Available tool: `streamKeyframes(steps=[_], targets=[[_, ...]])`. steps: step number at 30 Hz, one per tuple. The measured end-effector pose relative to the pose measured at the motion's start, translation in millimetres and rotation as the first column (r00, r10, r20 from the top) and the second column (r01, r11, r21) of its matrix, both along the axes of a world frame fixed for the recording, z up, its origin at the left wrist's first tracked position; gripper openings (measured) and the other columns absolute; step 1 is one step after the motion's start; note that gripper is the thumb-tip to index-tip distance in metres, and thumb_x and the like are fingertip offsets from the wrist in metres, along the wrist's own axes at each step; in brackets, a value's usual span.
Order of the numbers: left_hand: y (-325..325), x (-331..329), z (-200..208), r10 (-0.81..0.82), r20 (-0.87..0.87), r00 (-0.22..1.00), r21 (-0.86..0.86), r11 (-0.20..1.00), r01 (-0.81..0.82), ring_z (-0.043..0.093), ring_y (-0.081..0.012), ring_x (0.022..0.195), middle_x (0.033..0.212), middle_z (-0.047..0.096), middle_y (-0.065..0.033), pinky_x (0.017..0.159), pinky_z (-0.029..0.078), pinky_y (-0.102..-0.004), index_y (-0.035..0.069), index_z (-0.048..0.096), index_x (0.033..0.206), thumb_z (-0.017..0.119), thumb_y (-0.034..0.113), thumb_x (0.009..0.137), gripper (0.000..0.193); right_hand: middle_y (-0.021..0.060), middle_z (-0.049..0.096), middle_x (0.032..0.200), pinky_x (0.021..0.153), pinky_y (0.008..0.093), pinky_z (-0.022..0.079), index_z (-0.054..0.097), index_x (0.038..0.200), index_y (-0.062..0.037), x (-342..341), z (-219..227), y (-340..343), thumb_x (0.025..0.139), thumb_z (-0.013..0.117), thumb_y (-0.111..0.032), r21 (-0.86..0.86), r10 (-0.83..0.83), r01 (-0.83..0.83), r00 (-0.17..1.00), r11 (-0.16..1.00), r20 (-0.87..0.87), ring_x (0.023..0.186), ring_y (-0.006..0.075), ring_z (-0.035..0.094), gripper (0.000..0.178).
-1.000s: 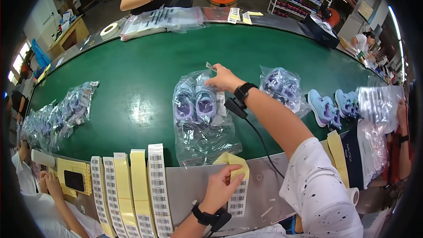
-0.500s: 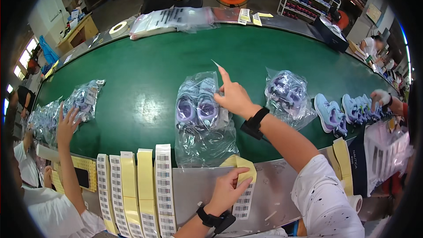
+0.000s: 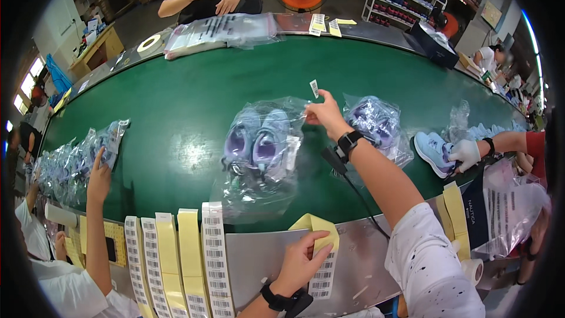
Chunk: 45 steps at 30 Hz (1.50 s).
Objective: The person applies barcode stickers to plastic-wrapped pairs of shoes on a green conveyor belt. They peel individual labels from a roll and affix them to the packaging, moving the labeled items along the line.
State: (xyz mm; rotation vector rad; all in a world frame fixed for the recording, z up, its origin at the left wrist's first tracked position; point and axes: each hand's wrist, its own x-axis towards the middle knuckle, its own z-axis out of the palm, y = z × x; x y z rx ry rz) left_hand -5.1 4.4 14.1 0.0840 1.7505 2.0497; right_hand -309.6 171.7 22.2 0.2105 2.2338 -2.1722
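In front of me a pair of light blue and purple sneakers [image 3: 268, 141] lies in a clear plastic bag [image 3: 259, 197] on the green belt. My right hand [image 3: 327, 116] is at the bag's upper right corner, with its fingertips closed on the film. A small white barcode label [image 3: 314, 88] stands up from a finger of that hand. Below, over the metal edge, my left hand [image 3: 301, 264] pinches a strip of barcode labels [image 3: 323, 275] whose yellow backing folds over at the top. A white label patch shows on the bag's right side.
More bagged sneakers lie right [image 3: 376, 121] and left [image 3: 82, 162] on the green belt [image 3: 170, 106]. Label strips [image 3: 215, 259] hang over the near edge. A co-worker's gloved hand [image 3: 466, 154] touches a sneaker at right; another co-worker's hand [image 3: 99, 179] points at left. Plastic bags [image 3: 223, 29] lie across the belt.
My right hand has drawn its pointing finger in and closed on the bag's corner. The bag has tilted slightly. The co-worker's gloved hand at right has come nearer. My left hand keeps its pinch.
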Motion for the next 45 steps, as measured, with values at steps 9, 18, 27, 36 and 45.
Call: streamKeyframes(steps=[9, 18, 27, 36, 45], targets=[[0.0, 3.7, -4.0, 0.08, -0.007, 0.997, 0.053, 0.995, -0.079, 0.065, -0.0079, 0.081, 0.093, 0.07, -0.0076, 0.07, 0.052, -0.0222, -0.001, 0.06, 0.117, 0.067, 0.008, 0.089, 0.03, 0.0128, 0.067, 0.086, 0.063, 0.0321, 0.055, 0.02, 0.145, 0.0019, 20.0, 4.7, -8.7, 0.081, 0.065, 0.0, -0.141, 0.043, -0.025, 0.992, 0.99, 0.122, 0.07, 0.0177, 0.064, 0.078], [0.9, 3.3, -5.1, 0.094, -0.037, 0.995, 0.038, 0.995, -0.093, 0.065, -0.0077, 0.079, 0.092, 0.07, -0.0072, 0.069, 0.051, -0.0223, 0.0, 0.061, 0.117, 0.067, 0.01, 0.089, 0.03, 0.0026, 0.063, 0.076, 0.059, 0.0255, 0.042, 0.066, 0.082, -0.0015, -8.3, 44.3, 3.5, 0.079, 0.073, -0.01, 0.085, -0.053, 0.071, 0.978, 0.994, -0.202, 0.068, 0.0095, 0.054, 0.012], [-1.3, 2.7, 0.2, 0.052, -0.038, 0.998, 0.01, 0.999, -0.051, 0.065, -0.009, 0.086, 0.099, 0.068, -0.0085, 0.075, 0.053, -0.0225, -0.002, 0.058, 0.119, 0.063, 0.004, 0.091, 0.029, 0.0057, 0.062, 0.066, 0.05, 0.0296, 0.041, 0.065, 0.071, -0.001, -22.3, 14.0, -27.5, 0.072, 0.076, -0.008, 0.272, -0.008, 0.008, 1.0, 0.962, -0.001, 0.057, 0.012, 0.054, 0.014], [-1.7, 1.8, 0.2, 0.014, -0.017, 1.0, -0.042, 0.999, -0.015, 0.065, -0.0093, 0.087, 0.1, 0.068, -0.0086, 0.076, 0.053, -0.023, -0.002, 0.058, 0.12, 0.063, 0.003, 0.091, 0.03, 0.0079, 0.064, 0.077, 0.055, 0.0314, 0.056, 0.06, 0.078, -0.0009, -16.7, 7.5, -37.5, 0.076, 0.071, -0.002, 0.225, 0.024, -0.031, 0.999, 0.974, 0.034, 0.064, 0.0154, 0.062, 0.011], [-4.7, 3.1, 3.9, 0.135, 0.054, 0.989, 0.138, 0.98, -0.141, 0.064, -0.0134, 0.099, 0.113, 0.065, -0.0142, 0.085, 0.051, -0.0258, -0.002, 0.044, 0.136, 0.059, -0.003, 0.091, 0.048, 0.0147, 0.069, 0.082, 0.064, 0.0291, 0.057, 0.043, 0.134, 0.0032, 4.8, 43.7, 8.6, 0.078, 0.064, 0.006, 0.12, 0.158, -0.139, 0.974, 0.983, -0.165, 0.07, 0.018, 0.067, 0.06]])
